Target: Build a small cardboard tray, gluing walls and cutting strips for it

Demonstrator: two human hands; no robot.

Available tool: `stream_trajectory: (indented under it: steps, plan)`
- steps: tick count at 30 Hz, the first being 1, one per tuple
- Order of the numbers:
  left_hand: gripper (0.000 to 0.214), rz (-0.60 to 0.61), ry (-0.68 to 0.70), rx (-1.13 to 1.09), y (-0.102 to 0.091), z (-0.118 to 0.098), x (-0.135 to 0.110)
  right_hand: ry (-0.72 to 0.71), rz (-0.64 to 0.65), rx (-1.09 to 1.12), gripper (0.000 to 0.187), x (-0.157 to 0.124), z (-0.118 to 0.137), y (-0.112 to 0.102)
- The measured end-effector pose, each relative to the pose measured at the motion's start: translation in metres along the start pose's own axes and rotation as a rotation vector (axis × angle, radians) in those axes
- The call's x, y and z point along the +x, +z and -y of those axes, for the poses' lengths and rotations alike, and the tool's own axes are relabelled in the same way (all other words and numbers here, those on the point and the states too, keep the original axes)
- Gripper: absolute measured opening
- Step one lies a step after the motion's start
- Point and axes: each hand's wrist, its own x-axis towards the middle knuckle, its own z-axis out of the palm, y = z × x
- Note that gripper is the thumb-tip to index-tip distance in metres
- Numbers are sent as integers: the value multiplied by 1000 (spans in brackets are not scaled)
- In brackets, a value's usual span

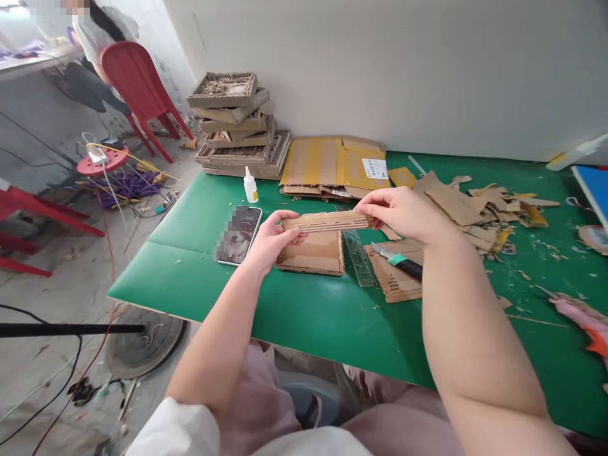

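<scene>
Between my two hands a narrow cardboard strip (327, 221) with layered, corrugated edges is held level. My left hand (278, 235) pinches its left end, and my right hand (392, 212) grips the right end with fingertips. Just below it on the green table lies a shallow cardboard tray (308, 253), its far side hidden by the strip. A clear plastic ruler (358, 256) is to the tray's right. Beside that, a utility knife (396, 261) with its blade out rests on a flat cardboard piece (394, 291).
A phone (242, 234) and a white glue bottle (250, 185) stand left of the tray. Stacked cardboard trays (232, 126) and a taped cardboard sheet (332, 161) are at the back. Cardboard scraps (475, 202) and pink-handled scissors (577, 316) lie rightward. A person sits on a red chair (135, 82).
</scene>
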Motion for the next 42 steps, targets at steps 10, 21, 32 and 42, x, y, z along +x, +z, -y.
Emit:
stream_trajectory:
  steps: [10, 21, 32, 42]
  plan:
    - [33, 100, 4, 198, -4, 1, -5, 22, -108, 49, 16, -4, 4, -1]
    - [26, -84, 242, 477, -25, -5, 23, -125, -47, -79, 11, 14, -7, 28]
    - [29, -30, 164, 307, -22, -14, 16, -2, 2, 530, 24, 25, -17, 36]
    - [30, -22, 182, 187, -20, -15, 14, -50, -20, 539, 11, 16, -6, 31]
